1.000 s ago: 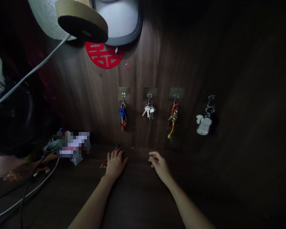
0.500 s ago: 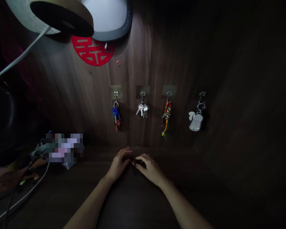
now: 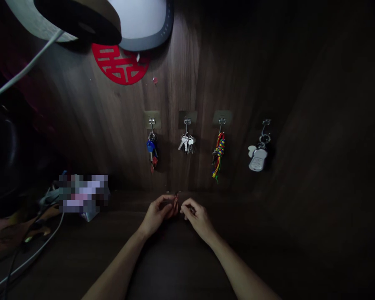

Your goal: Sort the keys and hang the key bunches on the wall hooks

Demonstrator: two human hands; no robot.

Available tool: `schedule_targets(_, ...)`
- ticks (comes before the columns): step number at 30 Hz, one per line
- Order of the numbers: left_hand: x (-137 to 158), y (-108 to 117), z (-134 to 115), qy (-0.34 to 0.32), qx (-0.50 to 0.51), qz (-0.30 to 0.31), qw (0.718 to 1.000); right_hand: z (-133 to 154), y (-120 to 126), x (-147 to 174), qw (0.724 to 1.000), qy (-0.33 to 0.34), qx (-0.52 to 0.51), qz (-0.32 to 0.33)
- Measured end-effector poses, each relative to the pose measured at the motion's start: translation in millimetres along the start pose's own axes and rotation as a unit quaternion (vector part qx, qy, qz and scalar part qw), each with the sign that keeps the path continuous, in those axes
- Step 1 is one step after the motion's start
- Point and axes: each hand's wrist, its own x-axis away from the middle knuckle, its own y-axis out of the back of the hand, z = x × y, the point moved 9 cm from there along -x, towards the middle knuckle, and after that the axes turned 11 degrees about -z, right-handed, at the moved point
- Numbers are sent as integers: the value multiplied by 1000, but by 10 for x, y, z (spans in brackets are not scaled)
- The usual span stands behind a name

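Observation:
Low in the middle, over the dark wooden surface, my left hand [image 3: 157, 214] is closed on a small reddish thing [image 3: 176, 203], thin and upright, its kind too dark to tell. Just to the right, a small gap away, my right hand [image 3: 197, 217] has its fingertips pinched together; what they hold, if anything, is hidden. Above both hands several key sets hang on wall hooks: keys with a blue fob [image 3: 151, 146], a bunch of silver keys [image 3: 186, 143], keys with a braided multicolour cord [image 3: 219, 152] and a white tag-like keychain [image 3: 258, 159].
A red paper cut-out [image 3: 125, 73] is stuck on the wooden wall [image 3: 181, 91]. Lamp-like round objects [image 3: 84, 21] and a white cable [image 3: 25, 68] are at the upper left. A blurred box [image 3: 92, 214] and more cables lie on the left.
The reddish thing, low between my hands before, now stands up at my left fingertips. My right hand has drawn slightly right, and its fingers have come together.

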Motion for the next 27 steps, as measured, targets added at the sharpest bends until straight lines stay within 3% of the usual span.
schedule_targets(4,-2,20,5,2,1,-2,1000,-28,-24,13,1000,0,-9,14)
schedule_targets(7,-12,37,7,-11,3,-11,1000,14,-84,54,997,39,60,41)
schedule_targets(11,-2,27,22,-10,29,-10,999,49,-85,66,988,77,130,25)
schedule_targets(16,29,-18,-30,-13,58,15,998,45,-87,42,988,97,119,26)
schedule_targets(18,22,23,-91,-33,33,1,999,14,-64,22,993,70,87,23)
schedule_targets(22,6,121,-186,-67,-66,-29,995,-95,-7,-15,998,-44,-47,7)
schedule_targets(27,55,8,-153,-71,-169,32,983,-146,53,-33,979,-130,-156,-22)
